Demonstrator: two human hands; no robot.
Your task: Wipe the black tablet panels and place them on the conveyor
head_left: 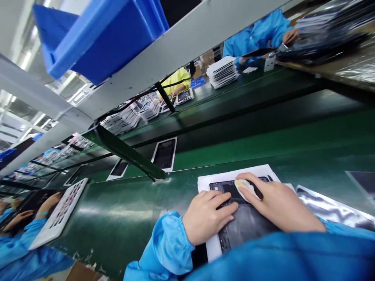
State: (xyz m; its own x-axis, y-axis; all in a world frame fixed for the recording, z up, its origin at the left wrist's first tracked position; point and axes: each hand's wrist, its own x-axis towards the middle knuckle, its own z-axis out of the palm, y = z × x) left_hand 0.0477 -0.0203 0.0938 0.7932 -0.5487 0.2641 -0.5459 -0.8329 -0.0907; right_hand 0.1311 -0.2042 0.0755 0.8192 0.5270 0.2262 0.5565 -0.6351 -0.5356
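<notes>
A black tablet-like panel (249, 220) lies on a white foam sheet (260, 171) at the lower right of the head view. My left hand (209, 214) rests on its left side, fingers spread out across the dark surface. A pale, yellowish-white wad of cloth (244, 190) is pinched between the thumb and fingers of my right hand (277, 201). That wad touches the upper part of the panel. My sleeve covers the panel's near end.
A silvery film (331, 207) lies to the right. Panels on white sheets (164, 154) sit on the green conveyor beyond a green post (125, 154). A blue bin (108, 39) hangs overhead on a rail. Co-workers sit opposite and at left, near a white tray (63, 212).
</notes>
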